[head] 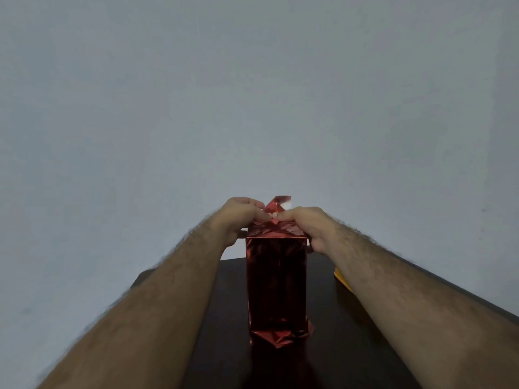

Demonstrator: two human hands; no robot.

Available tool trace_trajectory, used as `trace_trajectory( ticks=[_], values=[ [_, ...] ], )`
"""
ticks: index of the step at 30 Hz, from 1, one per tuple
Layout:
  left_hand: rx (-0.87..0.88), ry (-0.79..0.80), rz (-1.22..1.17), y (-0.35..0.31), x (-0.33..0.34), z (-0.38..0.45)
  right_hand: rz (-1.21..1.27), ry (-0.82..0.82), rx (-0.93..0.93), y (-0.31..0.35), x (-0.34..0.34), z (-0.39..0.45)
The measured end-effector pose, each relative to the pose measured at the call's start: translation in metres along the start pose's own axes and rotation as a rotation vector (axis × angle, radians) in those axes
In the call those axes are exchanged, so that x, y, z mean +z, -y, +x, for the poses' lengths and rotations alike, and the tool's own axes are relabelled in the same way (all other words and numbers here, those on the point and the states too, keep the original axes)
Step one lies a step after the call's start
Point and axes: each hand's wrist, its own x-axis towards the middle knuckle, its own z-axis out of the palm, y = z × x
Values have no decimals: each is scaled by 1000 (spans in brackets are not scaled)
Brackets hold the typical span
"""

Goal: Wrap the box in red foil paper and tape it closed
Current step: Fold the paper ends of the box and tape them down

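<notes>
Box, one only and already covered in red foil paper, lies lengthwise on a dark table, its far end at the two hands. Both forearms reach straight forward, one along each side of it. At the far end, the left hand curls its fingers and pinches the crumpled foil, and the right hand does the same from the other side, the fingertips nearly meeting. One foil flap sticks up between them. A single yellow object peeks out beside the right forearm.
</notes>
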Motion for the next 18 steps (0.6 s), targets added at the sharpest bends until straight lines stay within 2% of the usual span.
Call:
trace_trajectory(
  ticks=[11, 14, 18],
  values=[
    [143, 10, -224, 20, 3, 9, 39, 57, -209, 19, -16, 24],
    [159, 57, -314, 31, -2, 11, 51, 59, -256, 24, -14, 29],
    [187, 52, -278, 32, -9, 18, 54, 45, -318, 35, -21, 29]
  ],
)
